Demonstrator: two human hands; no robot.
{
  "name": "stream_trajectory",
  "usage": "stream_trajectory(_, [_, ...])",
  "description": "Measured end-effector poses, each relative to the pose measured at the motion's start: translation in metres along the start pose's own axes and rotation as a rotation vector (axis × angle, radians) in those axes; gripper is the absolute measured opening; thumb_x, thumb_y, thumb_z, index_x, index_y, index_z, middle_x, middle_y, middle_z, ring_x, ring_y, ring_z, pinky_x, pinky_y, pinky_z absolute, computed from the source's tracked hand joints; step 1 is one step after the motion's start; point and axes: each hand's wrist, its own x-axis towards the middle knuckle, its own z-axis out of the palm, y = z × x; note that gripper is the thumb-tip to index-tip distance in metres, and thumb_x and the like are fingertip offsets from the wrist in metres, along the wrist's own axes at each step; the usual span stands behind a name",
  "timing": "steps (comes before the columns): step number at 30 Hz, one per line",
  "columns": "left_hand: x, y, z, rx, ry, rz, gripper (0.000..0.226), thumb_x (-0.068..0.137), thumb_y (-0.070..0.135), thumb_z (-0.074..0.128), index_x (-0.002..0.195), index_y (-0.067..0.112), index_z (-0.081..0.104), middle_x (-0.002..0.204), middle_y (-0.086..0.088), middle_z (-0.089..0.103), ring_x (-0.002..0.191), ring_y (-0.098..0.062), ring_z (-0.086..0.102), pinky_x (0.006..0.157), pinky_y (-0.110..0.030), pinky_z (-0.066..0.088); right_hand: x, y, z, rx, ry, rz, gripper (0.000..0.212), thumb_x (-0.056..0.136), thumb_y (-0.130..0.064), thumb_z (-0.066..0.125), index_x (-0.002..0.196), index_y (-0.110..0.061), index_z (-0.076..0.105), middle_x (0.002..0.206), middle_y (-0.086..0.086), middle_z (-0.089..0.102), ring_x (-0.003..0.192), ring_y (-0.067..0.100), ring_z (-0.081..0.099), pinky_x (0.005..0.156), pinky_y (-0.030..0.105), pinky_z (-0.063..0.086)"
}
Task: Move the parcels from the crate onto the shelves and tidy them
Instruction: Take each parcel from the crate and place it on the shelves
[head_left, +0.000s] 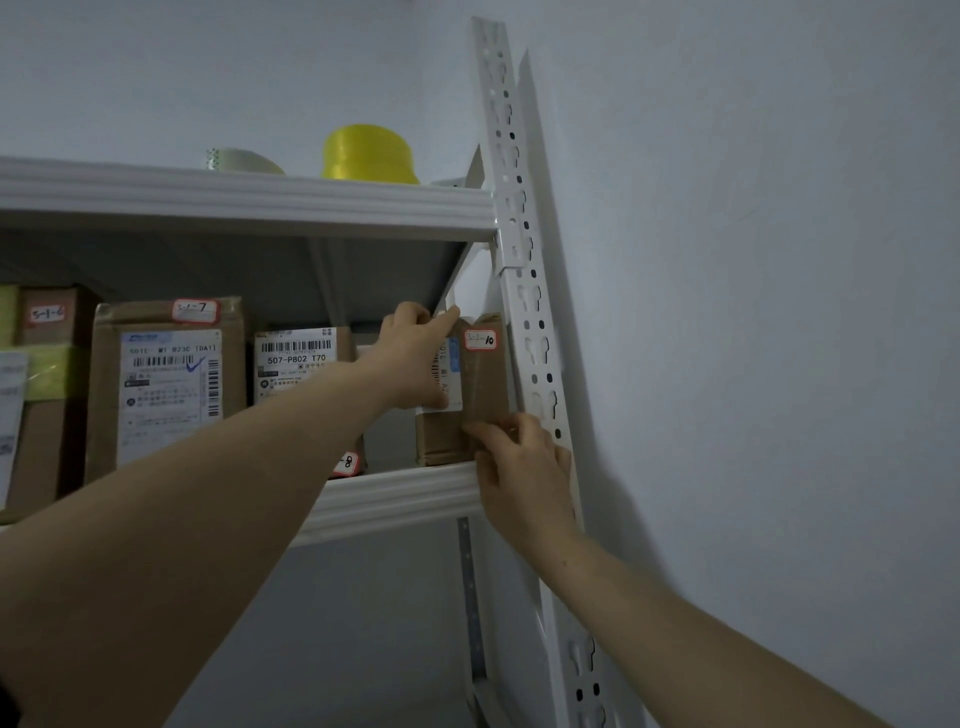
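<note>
The shelf (395, 499) crosses mid-frame. At its right end, just beside the upright post (524, 291), the parcel (485, 395) stands with its long axis vertical. The left grip (415, 358) curls over its upper left edge, and the right grip (524, 478) pinches its lower right corner. With both already on it, squaring it probably takes only a nudge.

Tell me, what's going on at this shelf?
A person is settling a brown cardboard parcel, stickered 3-1-10, at the right end of the white metal shelf, next to the upright post. The left hand grips its upper left edge and the right hand holds its lower right corner. More labelled parcels stand in a row to its left; a yellow tape roll and a pale tape roll sit on the shelf above.
</note>
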Motion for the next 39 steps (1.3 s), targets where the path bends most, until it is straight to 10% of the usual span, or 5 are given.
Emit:
stream_trajectory(30, [-0.031, 0.008, 0.005, -0.122, 0.064, -0.043, 0.098, 0.08, 0.017, 0.073, 0.152, 0.015, 0.006, 0.155, -0.01, 0.007, 0.142, -0.028, 0.017, 0.11, -0.038, 0.034, -0.012, -0.005, 0.004, 0.064, 0.004, 0.064, 0.031, 0.097, -0.031, 0.046, 0.126, -0.027, 0.056, 0.135, 0.0, 0.044, 0.128, 0.018, 0.037, 0.108, 0.032, 0.017])
stream_trajectory(39, [-0.124, 0.034, 0.028, -0.185, 0.053, 0.128, 0.082, 0.083, 0.012, 0.065, 0.15, 0.011, 0.019, 0.151, -0.011, 0.02, 0.139, -0.028, 0.025, 0.11, -0.037, 0.034, -0.065, -0.019, -0.037, -0.056, -0.025, 0.339, 0.07, 0.084, -0.044, 0.066, 0.142, -0.022, 0.034, 0.144, 0.008, 0.031, 0.132, 0.026, 0.035, 0.108, 0.036, 0.02])
